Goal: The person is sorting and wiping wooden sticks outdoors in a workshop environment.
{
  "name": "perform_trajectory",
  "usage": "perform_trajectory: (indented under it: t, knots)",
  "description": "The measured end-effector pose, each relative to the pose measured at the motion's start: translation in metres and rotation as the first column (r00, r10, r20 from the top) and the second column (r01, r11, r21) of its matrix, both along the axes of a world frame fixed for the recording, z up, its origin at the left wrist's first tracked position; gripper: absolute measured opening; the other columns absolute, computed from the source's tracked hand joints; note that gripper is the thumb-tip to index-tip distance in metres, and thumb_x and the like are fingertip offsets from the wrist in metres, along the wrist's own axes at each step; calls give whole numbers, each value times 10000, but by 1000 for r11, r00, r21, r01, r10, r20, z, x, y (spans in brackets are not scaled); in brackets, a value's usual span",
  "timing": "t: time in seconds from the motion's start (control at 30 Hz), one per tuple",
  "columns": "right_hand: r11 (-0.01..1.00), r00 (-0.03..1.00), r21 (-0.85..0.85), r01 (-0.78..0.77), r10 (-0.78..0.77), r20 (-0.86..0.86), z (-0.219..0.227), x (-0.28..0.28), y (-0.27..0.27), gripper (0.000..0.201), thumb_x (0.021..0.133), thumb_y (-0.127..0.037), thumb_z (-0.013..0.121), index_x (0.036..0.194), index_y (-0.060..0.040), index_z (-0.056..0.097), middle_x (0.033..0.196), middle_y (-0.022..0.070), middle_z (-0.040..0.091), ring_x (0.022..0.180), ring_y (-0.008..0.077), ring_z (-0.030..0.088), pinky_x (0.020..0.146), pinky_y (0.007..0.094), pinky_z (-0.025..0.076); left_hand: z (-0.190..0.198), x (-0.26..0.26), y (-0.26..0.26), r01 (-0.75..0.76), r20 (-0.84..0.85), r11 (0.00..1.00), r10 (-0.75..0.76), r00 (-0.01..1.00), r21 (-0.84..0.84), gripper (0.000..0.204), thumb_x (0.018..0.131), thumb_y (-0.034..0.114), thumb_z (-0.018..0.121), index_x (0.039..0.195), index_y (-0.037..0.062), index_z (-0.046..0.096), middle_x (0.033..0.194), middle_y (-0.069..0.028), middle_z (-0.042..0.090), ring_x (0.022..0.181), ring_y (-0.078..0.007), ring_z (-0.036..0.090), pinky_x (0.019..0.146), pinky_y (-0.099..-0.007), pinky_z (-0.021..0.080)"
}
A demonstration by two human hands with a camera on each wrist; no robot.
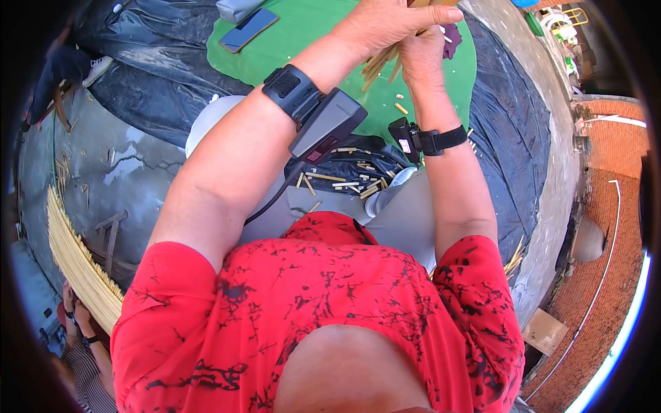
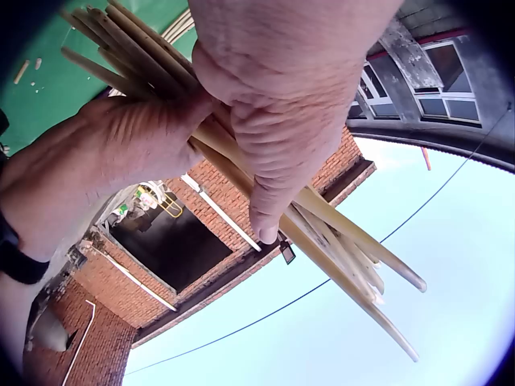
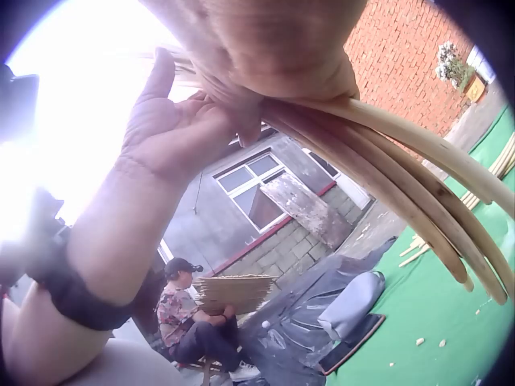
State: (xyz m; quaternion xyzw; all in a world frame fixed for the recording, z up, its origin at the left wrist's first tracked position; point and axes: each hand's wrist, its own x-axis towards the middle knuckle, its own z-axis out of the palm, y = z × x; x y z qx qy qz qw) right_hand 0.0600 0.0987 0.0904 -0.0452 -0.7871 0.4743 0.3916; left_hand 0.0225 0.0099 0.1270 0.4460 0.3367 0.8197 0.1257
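Both hands hold one bundle of long, pale yellow-brown sticks (image 2: 354, 249) out in front of the body. My left hand (image 1: 385, 26) lies over the bundle, its thumb stretched out to the right in the head view. Close below it, my right hand (image 1: 423, 60) grips the same bundle. In the left wrist view the right hand (image 2: 137, 145) has its thumb over the sticks beside the left hand. Slightly curved, rounded stick ends (image 3: 434, 193) stick out past the right hand in the right wrist view. The bundle's upper part leaves the head view.
A green mat (image 1: 310, 48) on black plastic sheeting (image 1: 165, 62) bears a phone (image 1: 249, 30) and a grey pouch (image 3: 354, 304). Short stick pieces (image 1: 344, 184) lie scattered near the legs. A seated person (image 3: 193, 318) holds a stack of sticks. A dark purple thing (image 1: 452, 41) lies beyond the right hand.
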Motion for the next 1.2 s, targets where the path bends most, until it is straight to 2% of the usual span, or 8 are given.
perform_trajectory:
  t: [0.03,0.27,0.37,0.43,0.83,1.07,1.13,1.2]
  knots:
    - [999,1000,-22,-29,29,8,-9,-1,2,285,757,-156,615,986,0,551,884,53,590,793,134,558,659,264,458,0,1,-1,3,22,993,0,1000,-121,611,763,69,610,1269,-9,275,1175,-107,437,1065,-159,429,893,-276,373]
    - [989,994,-106,-105,108,16,-35,-2,24,278,769,-171,600,986,-4,549,892,52,590,806,136,554,670,271,456,-18,6,22,-15,42,981,23,999,-193,591,752,44,607,1254,-12,301,1169,-97,447,1058,-155,438,885,-279,383]
    - [985,993,-127,-116,117,0,-35,-4,34,276,775,-178,594,986,-6,548,895,51,590,812,136,552,675,274,455,-20,11,28,-9,104,987,26,994,-163,610,749,38,609,1265,-16,288,1187,-111,435,1088,-170,426,909,-281,367]
    - [985,994,-135,-110,111,-5,-31,0,37,276,777,-180,592,986,-6,548,896,51,590,814,136,551,677,275,454,-12,14,26,94,208,995,-99,973,31,644,741,48,623,1277,-21,271,1214,-126,413,1122,-188,407,940,-290,342]
    - [988,988,-137,-75,92,122,-45,5,41,211,731,-94,619,916,-10,565,849,40,605,729,129,559,653,259,458,-39,5,31,46,43,959,-36,998,-280,646,733,64,639,1275,-7,294,1229,-93,411,1122,-164,400,946,-295,334]
    - [992,982,-117,-42,62,179,-67,-1,48,260,784,-183,568,966,1,548,890,87,598,822,156,555,676,296,452,-33,13,29,-37,1,955,39,999,-295,626,739,42,616,1273,-4,291,1220,-98,413,1130,-168,391,948,-298,334]
    - [995,938,-93,-47,76,338,-41,5,45,279,784,-193,569,992,-9,543,901,81,599,828,158,557,689,291,455,-26,13,27,100,107,991,-90,990,-90,630,746,41,603,1280,-6,272,1234,-103,397,1143,-170,378,951,-299,333]
    - [981,961,-170,-94,134,243,-44,6,42,287,789,-197,564,1009,-14,539,901,76,599,829,160,558,696,290,455,-18,15,20,109,146,986,-91,985,-122,623,751,38,596,1280,-7,269,1235,-102,394,1144,-170,376,950,-298,333]
